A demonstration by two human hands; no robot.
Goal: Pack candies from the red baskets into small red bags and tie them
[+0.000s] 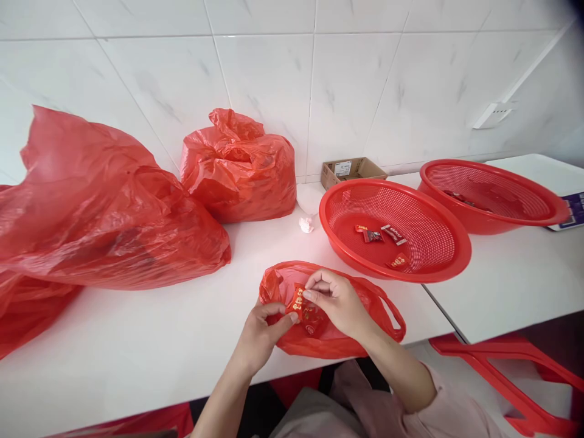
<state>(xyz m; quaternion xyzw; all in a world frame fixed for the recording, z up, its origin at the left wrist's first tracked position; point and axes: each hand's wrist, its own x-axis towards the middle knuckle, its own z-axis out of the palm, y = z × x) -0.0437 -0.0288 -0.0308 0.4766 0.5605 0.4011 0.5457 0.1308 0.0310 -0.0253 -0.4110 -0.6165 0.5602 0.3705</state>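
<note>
Both hands pinch one small red candy packet (297, 302) with yellow lettering. My left hand (261, 331) grips its lower end between thumb and fingers. At the upper end, the thumb and fingers of my right hand (335, 299) are closed on it. Beneath them lies an opened red plastic bag (331, 348) near the table's front edge, its handle loop out to the right. Inside the bag are other red wrapped pieces (314, 322), partly hidden by my hands. Just beyond the bag, a red mesh basket (438, 243) holds several wrapped candies (393, 234).
Large filled red bags (109, 207) crowd the left, and a tied red bag (241, 176) stands by the wall. A crumpled white tissue (306, 225), a small cardboard box (353, 171) and a second red basket (483, 220) sit farther back. A red chair (511, 359) is at lower right.
</note>
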